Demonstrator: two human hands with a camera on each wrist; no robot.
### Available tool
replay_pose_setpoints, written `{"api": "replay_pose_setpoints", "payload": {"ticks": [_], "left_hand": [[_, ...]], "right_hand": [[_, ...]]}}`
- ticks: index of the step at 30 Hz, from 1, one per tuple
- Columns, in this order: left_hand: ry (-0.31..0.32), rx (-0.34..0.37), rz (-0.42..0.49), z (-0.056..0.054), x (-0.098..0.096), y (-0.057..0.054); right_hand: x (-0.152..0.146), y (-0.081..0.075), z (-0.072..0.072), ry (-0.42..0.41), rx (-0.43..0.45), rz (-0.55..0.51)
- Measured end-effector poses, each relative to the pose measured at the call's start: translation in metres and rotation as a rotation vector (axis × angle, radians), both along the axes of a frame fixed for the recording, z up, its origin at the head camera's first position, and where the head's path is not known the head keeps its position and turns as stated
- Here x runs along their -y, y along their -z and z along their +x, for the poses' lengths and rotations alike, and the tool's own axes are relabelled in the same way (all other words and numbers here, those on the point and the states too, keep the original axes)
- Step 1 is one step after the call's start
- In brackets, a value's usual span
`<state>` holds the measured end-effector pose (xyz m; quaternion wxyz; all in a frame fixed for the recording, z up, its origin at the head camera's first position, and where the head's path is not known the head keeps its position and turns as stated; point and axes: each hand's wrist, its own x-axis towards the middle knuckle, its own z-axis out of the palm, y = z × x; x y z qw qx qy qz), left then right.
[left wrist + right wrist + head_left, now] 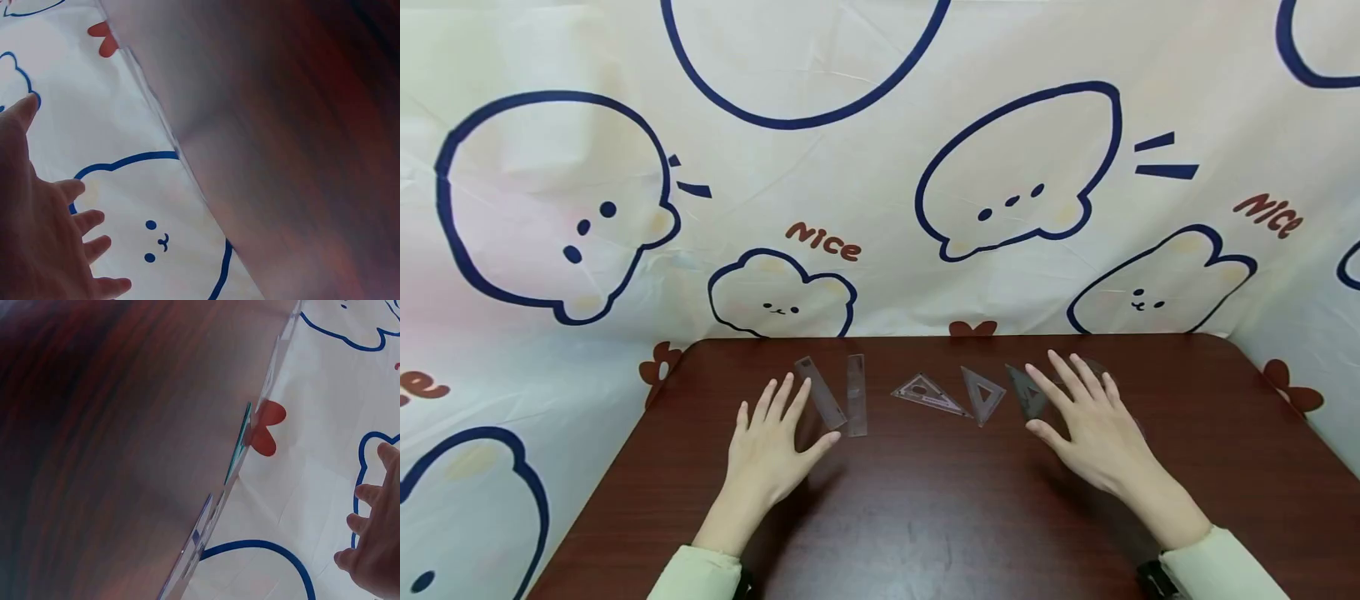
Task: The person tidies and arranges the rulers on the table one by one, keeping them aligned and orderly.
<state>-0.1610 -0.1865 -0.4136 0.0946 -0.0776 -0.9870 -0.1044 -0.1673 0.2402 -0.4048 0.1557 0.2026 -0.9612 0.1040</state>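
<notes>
My left hand is held over the table with its fingers spread and nothing in it. Its fingertips overlap the area by a slanted clear ruler, and a second, upright-lying clear ruler is just right of that. My right hand, likewise spread and holding nothing, hovers beside a dark greenish set square. Partly hidden behind its fingers is a transparent piece with a curved edge. Between the hands lie a long clear set square and a smaller clear set square.
The dark red-brown wooden table has a glossy top. A pale cloth printed with blue-outlined cartoon animals hangs behind it and along both sides. In the right wrist view, the thin green edge of a plastic piece shows near the table's edge.
</notes>
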Motion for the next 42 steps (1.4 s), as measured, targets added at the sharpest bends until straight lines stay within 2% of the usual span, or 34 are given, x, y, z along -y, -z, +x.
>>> {"api": "replay_pose_setpoints", "payload": {"ticks": [20,28,39,42], "left_hand": [[0.06,-0.026,-0.028,0.0,0.021,0.004],[0.089,-0.033,-0.047,-0.002,0.027,0.006],[0.126,-0.072,-0.104,-0.003,0.03,0.01],[0.129,-0.073,-0.107,-0.004,0.032,0.01]], "right_hand": [[0.033,0.0,-0.024,-0.128,0.009,-0.005],[0.055,0.002,-0.029,-0.166,0.056,-0.005],[0.081,0.006,-0.043,-0.25,0.005,0.017],[0.087,0.007,-0.047,-0.264,0.019,0.021]]}}
